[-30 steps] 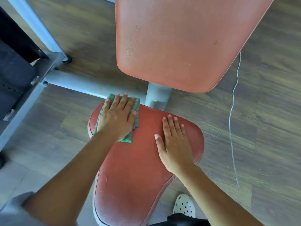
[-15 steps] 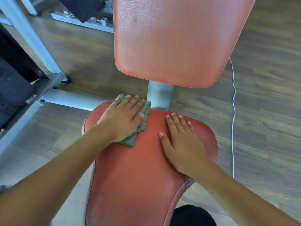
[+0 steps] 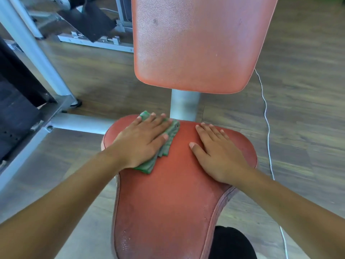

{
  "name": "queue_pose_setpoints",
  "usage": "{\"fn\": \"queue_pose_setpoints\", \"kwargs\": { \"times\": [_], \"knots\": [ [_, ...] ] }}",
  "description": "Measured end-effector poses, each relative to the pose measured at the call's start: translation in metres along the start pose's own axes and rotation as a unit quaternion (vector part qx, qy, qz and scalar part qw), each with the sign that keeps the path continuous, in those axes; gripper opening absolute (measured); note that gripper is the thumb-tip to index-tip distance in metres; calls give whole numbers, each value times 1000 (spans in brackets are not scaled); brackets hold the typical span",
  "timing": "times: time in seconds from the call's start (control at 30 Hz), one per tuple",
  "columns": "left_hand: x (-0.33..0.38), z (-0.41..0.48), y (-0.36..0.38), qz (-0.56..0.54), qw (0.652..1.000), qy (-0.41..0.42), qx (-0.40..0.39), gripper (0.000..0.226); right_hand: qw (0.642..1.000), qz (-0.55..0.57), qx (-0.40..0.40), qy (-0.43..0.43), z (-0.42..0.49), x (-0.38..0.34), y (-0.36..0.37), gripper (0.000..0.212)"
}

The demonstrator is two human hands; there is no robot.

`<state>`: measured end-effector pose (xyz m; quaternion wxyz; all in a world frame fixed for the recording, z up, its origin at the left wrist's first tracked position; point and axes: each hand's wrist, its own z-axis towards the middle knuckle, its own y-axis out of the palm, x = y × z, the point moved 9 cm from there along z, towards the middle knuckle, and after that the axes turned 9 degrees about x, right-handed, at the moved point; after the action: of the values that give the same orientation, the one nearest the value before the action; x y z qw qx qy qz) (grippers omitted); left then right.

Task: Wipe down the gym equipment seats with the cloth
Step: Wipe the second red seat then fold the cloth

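A red padded seat (image 3: 168, 193) of a gym machine fills the middle of the view, with its red backrest (image 3: 194, 43) standing behind it. A folded green cloth (image 3: 168, 141) lies on the seat's far left part. My left hand (image 3: 143, 141) presses flat on the cloth with straight fingers, covering most of it. On the seat's far right part my right hand (image 3: 216, 154) rests flat, fingers spread, touching the pad only.
A grey post (image 3: 183, 104) joins seat and backrest. Grey frame bars (image 3: 31, 51) and black machine parts stand at the left. A thin white cord (image 3: 267, 116) runs along the wooden floor at the right. A dark knee (image 3: 233, 242) shows bottom right.
My left hand has slid the cloth rightward along the seat's far edge. The view has tilted up, showing more backrest and the machine behind. My right hand stays flat on the seat.
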<state>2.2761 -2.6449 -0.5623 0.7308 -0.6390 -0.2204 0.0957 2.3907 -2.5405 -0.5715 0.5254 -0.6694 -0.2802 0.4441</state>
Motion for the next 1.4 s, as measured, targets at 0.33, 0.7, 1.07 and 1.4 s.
{"fn": "queue_pose_setpoints", "kwargs": {
  "times": [0.33,0.7,1.07,1.4],
  "knots": [
    [-38,28,2,35,994,-103,-6,67,1000,-9,-3,0,-1,-2,-1,62],
    [-42,27,1,27,996,-84,-4,93,1000,-8,10,1,-1,-2,-2,62],
    [-41,14,-1,23,996,-87,-6,89,1000,-15,12,4,-1,-2,-3,63],
    [-41,1,-3,4,997,-75,-1,77,1000,-14,10,4,-2,-2,-3,63]
  ]
}}
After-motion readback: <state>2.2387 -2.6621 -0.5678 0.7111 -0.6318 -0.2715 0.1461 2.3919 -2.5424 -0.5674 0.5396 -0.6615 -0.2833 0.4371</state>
